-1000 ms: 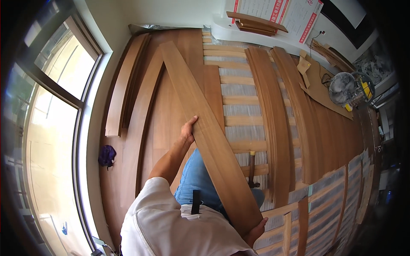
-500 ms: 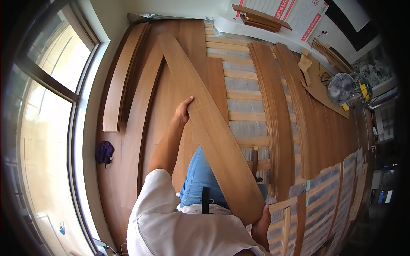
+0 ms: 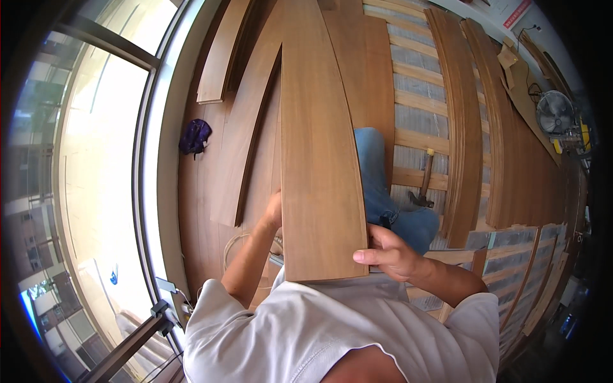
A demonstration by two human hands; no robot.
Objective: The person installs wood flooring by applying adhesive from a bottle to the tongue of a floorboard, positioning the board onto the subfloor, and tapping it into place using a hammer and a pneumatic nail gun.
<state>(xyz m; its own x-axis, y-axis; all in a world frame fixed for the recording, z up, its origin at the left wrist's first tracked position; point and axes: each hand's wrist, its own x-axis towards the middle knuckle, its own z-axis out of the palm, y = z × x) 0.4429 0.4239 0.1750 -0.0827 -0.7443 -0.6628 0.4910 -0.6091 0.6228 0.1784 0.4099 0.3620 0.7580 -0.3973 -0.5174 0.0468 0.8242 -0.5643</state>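
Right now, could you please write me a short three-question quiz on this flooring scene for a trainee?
1. True or false: both hands grip the long wooden plank at its near end.
2. What lies beside the person's blue-trousered leg on the bare battens? A) a hammer B) a paint roller C) a broom
3. Fill in: the purple bundle lies on the floor beside the ____.

Key:
1. True: left hand on the left edge, right hand on the right edge.
2. A, the hammer.
3. Window.
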